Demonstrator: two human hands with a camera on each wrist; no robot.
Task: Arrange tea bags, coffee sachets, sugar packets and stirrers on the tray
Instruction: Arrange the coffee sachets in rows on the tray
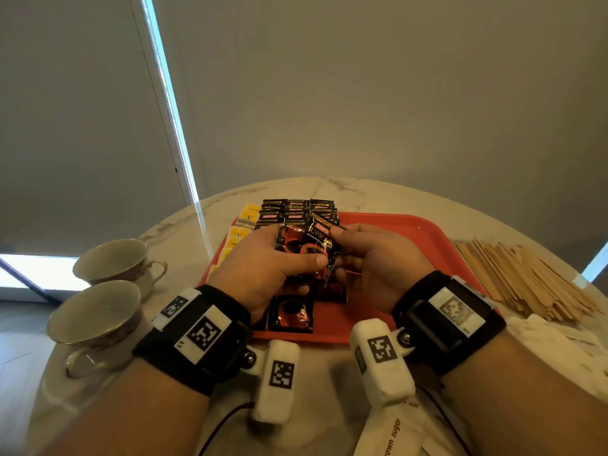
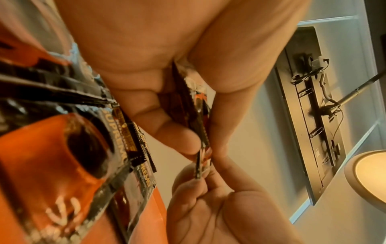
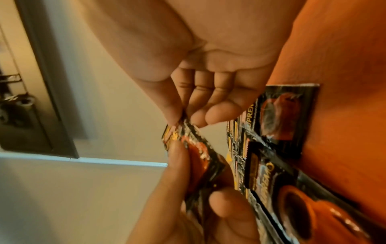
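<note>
Above the red tray [image 1: 408,238] both hands hold black-and-red coffee sachets [image 1: 311,250]. My left hand [image 1: 273,261] grips a small stack of them, thumb across the front. My right hand [image 1: 365,258] pinches the top corner of the front sachet [image 3: 188,140] between thumb and fingertips. More coffee sachets [image 1: 297,209] lie in rows at the tray's far left, and a few others [image 1: 291,312] rest on the tray under my hands. Yellow tea bags [image 1: 243,225] line the tray's left edge. Wooden stirrers [image 1: 523,278] are piled on the table to the right.
Two empty teacups [image 1: 112,261] stand on the round marble table [image 1: 378,192] at the left. A white brown-sugar packet [image 1: 391,436] lies at the near edge, with other white packets [image 1: 559,334] to the right. A wall rises behind the table.
</note>
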